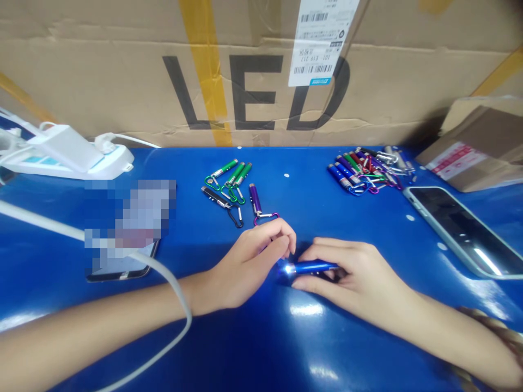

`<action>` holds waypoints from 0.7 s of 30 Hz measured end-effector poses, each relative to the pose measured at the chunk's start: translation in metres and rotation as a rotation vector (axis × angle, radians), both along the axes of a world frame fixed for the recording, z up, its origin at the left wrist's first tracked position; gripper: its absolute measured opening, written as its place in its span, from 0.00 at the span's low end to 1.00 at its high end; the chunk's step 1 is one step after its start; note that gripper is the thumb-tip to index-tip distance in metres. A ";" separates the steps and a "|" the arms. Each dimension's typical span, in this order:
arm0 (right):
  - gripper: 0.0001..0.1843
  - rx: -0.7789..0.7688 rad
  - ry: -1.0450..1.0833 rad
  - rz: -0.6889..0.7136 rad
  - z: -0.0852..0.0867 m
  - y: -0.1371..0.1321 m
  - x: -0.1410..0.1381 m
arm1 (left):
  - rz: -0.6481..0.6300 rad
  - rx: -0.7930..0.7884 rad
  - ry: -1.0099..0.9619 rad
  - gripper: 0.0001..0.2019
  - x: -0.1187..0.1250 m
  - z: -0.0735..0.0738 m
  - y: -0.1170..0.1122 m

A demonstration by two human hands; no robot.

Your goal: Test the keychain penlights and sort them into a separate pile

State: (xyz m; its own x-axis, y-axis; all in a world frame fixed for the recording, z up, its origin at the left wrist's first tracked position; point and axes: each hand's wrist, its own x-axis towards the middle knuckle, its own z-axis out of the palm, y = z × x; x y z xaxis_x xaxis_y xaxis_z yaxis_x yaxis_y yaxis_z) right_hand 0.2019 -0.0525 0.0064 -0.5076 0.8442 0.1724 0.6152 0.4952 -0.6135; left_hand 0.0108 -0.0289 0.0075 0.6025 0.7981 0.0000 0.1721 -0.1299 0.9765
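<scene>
My right hand [355, 269] grips a slim blue keychain flashlight [312, 267], which lies level with its lit end pointing left. My left hand [257, 261] is curled closed just left of that glowing end. What its fingers hold, if anything, is hidden behind them. Beyond the left hand lies a purple flashlight [255, 199] with a carabiner clip. Beside it are a black flashlight [216, 196] and several green flashlights [235, 174], each with a clip.
A pile of mixed-colour flashlights [363, 169] lies at the back right, near a small carton [478, 141] and a phone [466, 231]. Another phone [122, 267], a white cable [175, 286] and a power strip [110, 166] are at left. A large LED carton [134, 81] stands behind.
</scene>
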 end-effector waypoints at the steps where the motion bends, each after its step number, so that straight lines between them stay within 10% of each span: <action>1: 0.10 -0.003 0.005 0.006 0.000 0.000 0.000 | 0.000 0.004 0.003 0.12 0.000 0.000 0.000; 21: 0.13 0.046 -0.003 0.019 -0.003 -0.001 0.003 | -0.008 0.015 0.025 0.12 0.000 0.000 0.001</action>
